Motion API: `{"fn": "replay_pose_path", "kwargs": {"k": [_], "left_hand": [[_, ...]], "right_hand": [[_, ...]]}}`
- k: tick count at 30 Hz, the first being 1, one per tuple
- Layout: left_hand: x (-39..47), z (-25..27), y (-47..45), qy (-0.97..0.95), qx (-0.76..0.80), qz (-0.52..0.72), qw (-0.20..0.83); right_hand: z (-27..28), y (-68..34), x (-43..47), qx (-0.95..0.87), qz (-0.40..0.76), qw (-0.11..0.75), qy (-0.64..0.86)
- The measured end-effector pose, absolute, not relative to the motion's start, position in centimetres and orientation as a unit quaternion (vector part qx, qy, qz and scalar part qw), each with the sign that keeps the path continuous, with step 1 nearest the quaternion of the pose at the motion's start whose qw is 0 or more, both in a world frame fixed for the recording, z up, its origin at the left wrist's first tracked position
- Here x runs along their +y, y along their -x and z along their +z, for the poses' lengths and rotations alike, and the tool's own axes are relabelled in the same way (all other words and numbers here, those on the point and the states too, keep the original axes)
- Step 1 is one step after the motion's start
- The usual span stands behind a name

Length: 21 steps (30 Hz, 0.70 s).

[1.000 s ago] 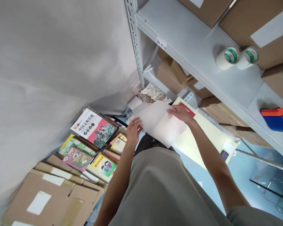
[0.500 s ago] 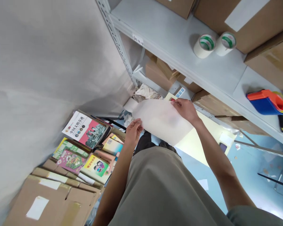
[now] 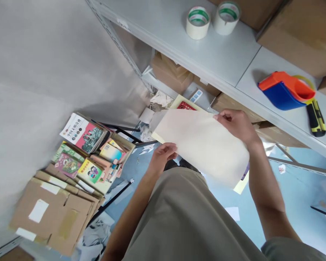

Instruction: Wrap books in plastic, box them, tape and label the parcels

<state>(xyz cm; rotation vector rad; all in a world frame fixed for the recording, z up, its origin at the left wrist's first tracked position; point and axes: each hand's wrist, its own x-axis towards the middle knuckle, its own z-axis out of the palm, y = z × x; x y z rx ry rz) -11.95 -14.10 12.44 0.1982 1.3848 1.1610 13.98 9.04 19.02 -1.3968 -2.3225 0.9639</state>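
A thin off-white sheet of paper (image 3: 203, 143) is stretched between my hands. My left hand (image 3: 164, 156) pinches its near left edge between thumb and fingers. At the far right corner, my right hand (image 3: 237, 125) grips it the same way. Below the sheet lies a pale yellow surface (image 3: 241, 184), mostly covered. A red printed item (image 3: 186, 106) pokes out past the sheet's far edge. Something purple (image 3: 245, 171) shows by its right edge, partly hidden.
Stacked books (image 3: 83, 132) and flattened cardboard boxes (image 3: 51, 210) stand at the left. On the grey shelf (image 3: 220, 61) are two tape rolls (image 3: 197, 23), an orange and blue tape dispenser (image 3: 285, 90) and a yellow and black cutter (image 3: 316, 117). Paper scraps (image 3: 232, 214) litter the blue floor.
My right hand has moved right with the sheet, which now lies flatter and hides more of the yellow surface. More of the red item is showing. The camera view has shifted.
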Motion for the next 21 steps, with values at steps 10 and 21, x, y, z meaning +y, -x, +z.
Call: {"fn": "replay_pose_path", "kwargs": {"k": [10, 21], "left_hand": [[-11.4, 0.8, 2.4, -0.199, 0.640, 0.269, 0.692], [-5.5, -4.3, 7.0, -0.525, 0.706, 0.095, 0.466]], "right_hand": [[3.8, -25.9, 7.1, -0.755, 0.307, -0.139, 0.563], [-6.5, -24.5, 3.5, -0.681, 0.230, -0.117, 0.685]]}}
